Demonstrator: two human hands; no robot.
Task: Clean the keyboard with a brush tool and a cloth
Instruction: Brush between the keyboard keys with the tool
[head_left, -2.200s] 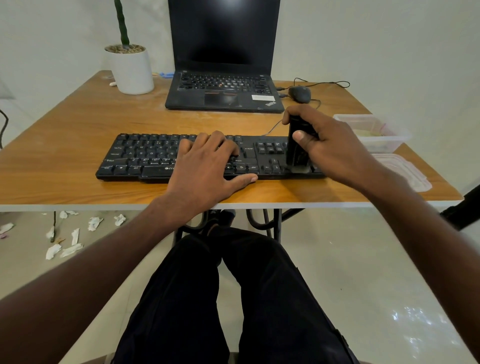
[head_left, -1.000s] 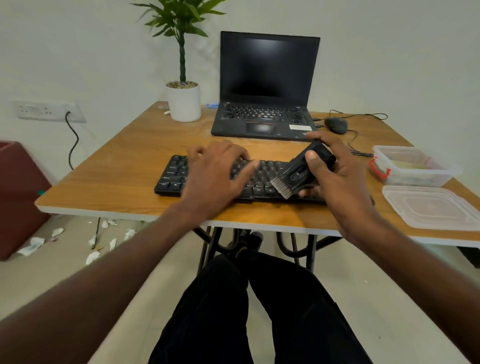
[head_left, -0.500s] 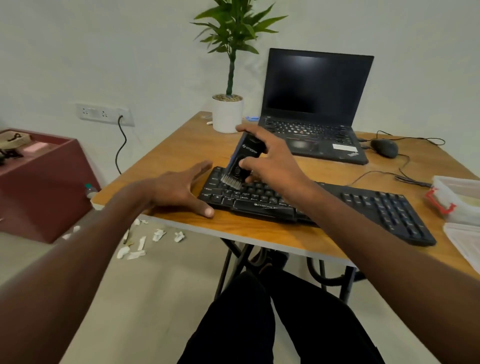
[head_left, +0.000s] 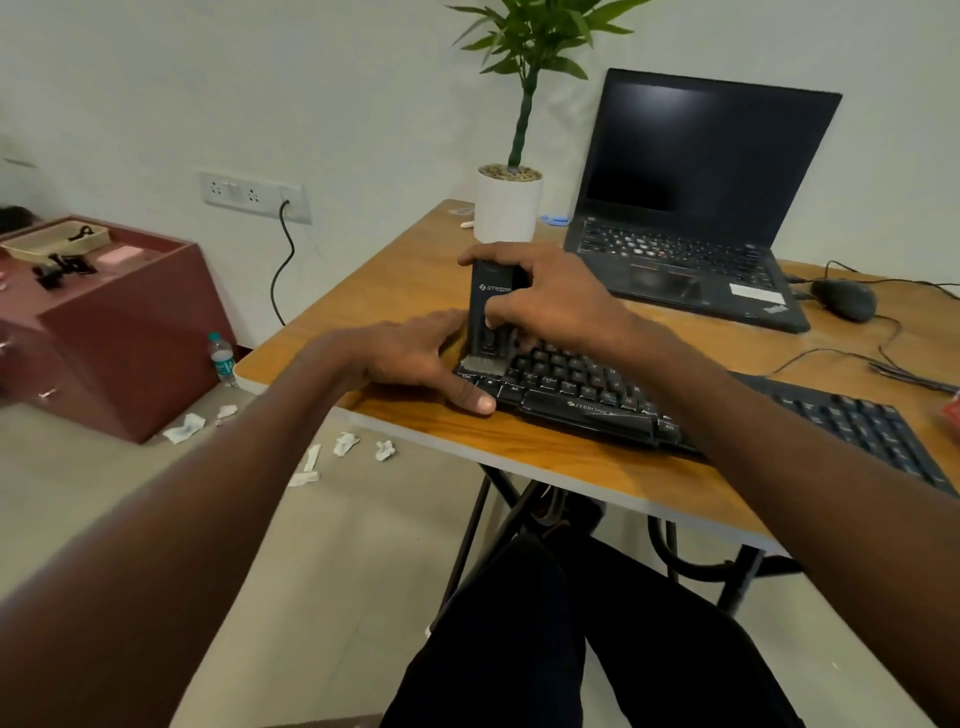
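The black keyboard (head_left: 623, 400) lies on the wooden table (head_left: 545, 447), near its front edge, with "ZEBRONIC" readable in white print on the front strip below the space bar; the end of the word is blurred. Small white legends such as "Ctrl" and "Alt" show on the bottom row at its left end.

The brush tool (head_left: 488, 317) stands upright over the keyboard's left end, its pale bristles touching the corner keys. Its dark body carries a white logo and the letters "STRI", the rest hidden by fingers. The right hand (head_left: 550, 301) grips the tool from the right, fingers curled over its top and thumb pressed against its side. The left hand (head_left: 415, 358) lies flat on the table just beside the keyboard's left end, fingers straight and holding nothing, thumb resting along the front corner of the keyboard.

Behind, an open black laptop (head_left: 691, 208) with a dark screen bears a "ThinkPad" badge at its front right corner. A black wired mouse (head_left: 844, 299) sits to its right. A potted plant (head_left: 511, 202) in a white pot stands to the laptop's left. On the floor lie white paper scraps (head_left: 343, 444) and a small labelled bottle (head_left: 222, 359) beside a maroon cabinet (head_left: 119, 332).
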